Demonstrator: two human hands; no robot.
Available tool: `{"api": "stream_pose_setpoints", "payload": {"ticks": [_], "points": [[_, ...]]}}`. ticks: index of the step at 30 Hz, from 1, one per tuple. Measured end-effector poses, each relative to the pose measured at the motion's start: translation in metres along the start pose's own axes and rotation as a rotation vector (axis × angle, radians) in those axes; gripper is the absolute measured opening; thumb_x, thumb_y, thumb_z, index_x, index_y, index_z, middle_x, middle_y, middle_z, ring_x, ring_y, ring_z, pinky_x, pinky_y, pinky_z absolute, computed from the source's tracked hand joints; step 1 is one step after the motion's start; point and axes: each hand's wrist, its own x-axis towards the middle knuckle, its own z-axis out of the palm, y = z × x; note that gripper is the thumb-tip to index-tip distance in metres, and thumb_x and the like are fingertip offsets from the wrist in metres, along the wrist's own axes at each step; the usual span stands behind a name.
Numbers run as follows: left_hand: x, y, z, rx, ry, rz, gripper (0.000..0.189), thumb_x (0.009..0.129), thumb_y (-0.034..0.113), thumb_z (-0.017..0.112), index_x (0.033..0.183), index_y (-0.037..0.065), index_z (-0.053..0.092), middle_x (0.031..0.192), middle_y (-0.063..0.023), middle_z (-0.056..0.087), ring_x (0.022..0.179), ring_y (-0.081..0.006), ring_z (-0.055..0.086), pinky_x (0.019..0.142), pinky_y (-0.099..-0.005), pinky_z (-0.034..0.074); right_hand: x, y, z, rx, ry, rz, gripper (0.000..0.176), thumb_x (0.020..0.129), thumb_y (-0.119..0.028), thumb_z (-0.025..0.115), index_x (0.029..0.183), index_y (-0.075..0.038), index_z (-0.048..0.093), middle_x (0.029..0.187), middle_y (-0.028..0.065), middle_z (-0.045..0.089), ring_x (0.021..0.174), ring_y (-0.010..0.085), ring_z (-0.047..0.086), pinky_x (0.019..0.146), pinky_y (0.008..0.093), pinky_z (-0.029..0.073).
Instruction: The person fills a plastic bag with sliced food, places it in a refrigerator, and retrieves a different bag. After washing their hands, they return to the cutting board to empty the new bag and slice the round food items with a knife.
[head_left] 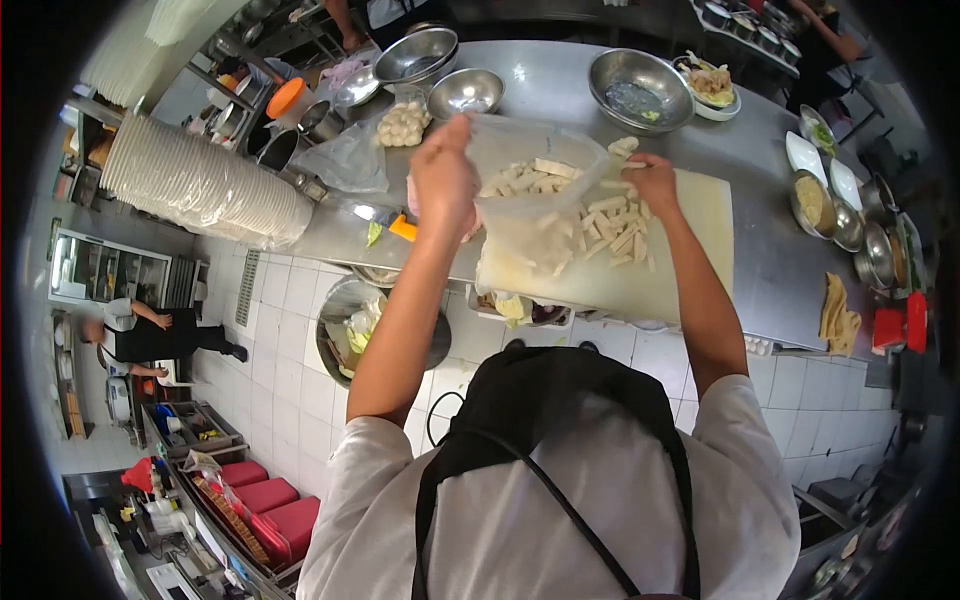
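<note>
Two hands (445,180) (655,182), one clear bag (530,215), one cutting board (680,265).

Pale sticks (527,178) blurred inside plastic bag (530,225), top co-worker (385,12) cropped

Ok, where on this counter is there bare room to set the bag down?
The right end of the cutting board, past the cut sticks, is bare; so is the steel counter between it, the large bowl and the white plates. Crowded: far-left corner, bowls and bags.

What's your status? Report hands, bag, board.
Left hand pinching bag rim, raised. Right hand at bag mouth, grip unclear. White strips inside bag and loose on cutting board. Steel bowls beyond board, apart.
</note>
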Motion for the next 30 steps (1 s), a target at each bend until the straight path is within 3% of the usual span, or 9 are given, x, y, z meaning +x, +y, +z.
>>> {"api": "stream_pose_setpoints", "payload": {"ticks": [1,7,13,19,22,25,27,29,30], "points": [[0.008,-0.027,-0.007,-0.001,0.016,-0.01,0.025,0.097,0.024,0.059,0.09,0.002,0.068,0.069,0.0039,0.052,0.058,-0.0052,0.039,0.053,-0.0239,0.031,0.011,0.011,-0.002,0.072,0.041,-0.066,0.027,0.066,-0.009,0.076,0.092,-0.003,0.072,0.079,0.0066,0.067,0.064,0.0105,0.059,0.06,0.0253,0.048],[0.024,-0.047,-0.007,-0.008,-0.014,-0.043,0.029,0.096,0.025,0.061,0.082,0.001,0.067,0.064,0.0041,0.049,0.061,-0.0064,0.039,0.057,-0.0242,0.032,0.007,-0.062,-0.026,0.7,0.026,-0.077,0.034,0.072,-0.001,0.072,0.105,0.0,0.067,0.092,0.0104,0.067,0.069,0.0151,0.061,0.059,0.026,0.048],[0.038,-0.038,0.015,-0.05,-0.031,-0.051,0.029,0.096,0.025,0.061,0.084,0.0,0.069,0.06,0.0029,0.049,0.051,-0.0071,0.039,0.047,-0.0266,0.031,-0.041,-0.163,0.011,0.894,-0.021,-0.324,0.032,0.073,0.001,0.07,0.105,0.001,0.065,0.088,0.008,0.065,0.073,0.0157,0.062,0.064,0.0271,0.051],[0.055,-0.035,0.019,-0.155,-0.054,0.014,0.028,0.096,0.023,0.06,0.09,-0.001,0.071,0.06,0.003,0.051,0.05,-0.0066,0.04,0.045,-0.0258,0.031,-0.071,-0.136,0.106,0.071,-0.047,-0.967,0.027,0.069,-0.004,0.073,0.097,-0.005,0.072,0.1,0.0104,0.065,0.095,0.0229,0.063,0.087,0.0321,0.05],[0.04,-0.021,0.01,0.058,-0.032,0.15,0.029,0.096,0.023,0.06,0.089,-0.002,0.072,0.06,0.0049,0.05,0.054,-0.0061,0.043,0.05,-0.0241,0.033,-0.095,-0.123,0.093,-0.314,-0.41,-0.547,0.031,0.069,-0.006,0.074,0.099,-0.009,0.075,0.104,0.0147,0.066,0.111,0.0272,0.06,0.096,0.0327,0.046],[0.024,-0.011,-0.006,0.248,-0.006,0.241,0.032,0.095,0.025,0.062,0.093,-0.006,0.071,0.076,-0.0055,0.06,0.073,-0.0135,0.054,0.068,-0.0284,0.041,-0.098,-0.145,0.041,-0.148,-0.412,-0.773,0.035,0.079,-0.008,0.071,0.114,-0.006,0.07,0.119,0.0129,0.066,0.109,0.0222,0.063,0.093,0.0332,0.049],[0.016,-0.013,-0.013,0.301,0.028,0.283,0.034,0.095,0.026,0.062,0.095,-0.007,0.07,0.082,-0.0091,0.061,0.079,-0.0165,0.055,0.075,-0.0309,0.042,-0.096,-0.162,0.006,0.316,-0.596,-0.39,0.026,0.083,-0.007,0.068,0.108,0.001,0.07,0.114,0.0133,0.068,0.1,0.0205,0.067,0.089,0.0304,0.052],[0.015,-0.017,-0.025,0.332,0.079,0.31,0.034,0.095,0.027,0.063,0.096,-0.007,0.07,0.081,-0.0087,0.06,0.079,-0.0163,0.055,0.075,-0.0307,0.043,-0.078,-0.159,-0.021,0.65,-0.548,-0.272,0.026,0.084,-0.011,0.067,0.101,0.008,0.069,0.1,0.0156,0.071,0.087,0.0209,0.07,0.081,0.0312,0.054],[0.014,-0.016,-0.032,0.315,0.097,0.286,0.034,0.095,0.027,0.062,0.096,-0.006,0.07,0.077,-0.0063,0.058,0.074,-0.0142,0.053,0.07,-0.0293,0.042,-0.056,-0.145,-0.024,0.471,-0.41,-0.274,0.027,0.084,-0.014,0.066,0.101,0.006,0.069,0.1,0.015,0.071,0.088,0.0224,0.07,0.08,0.032,0.054]]}}
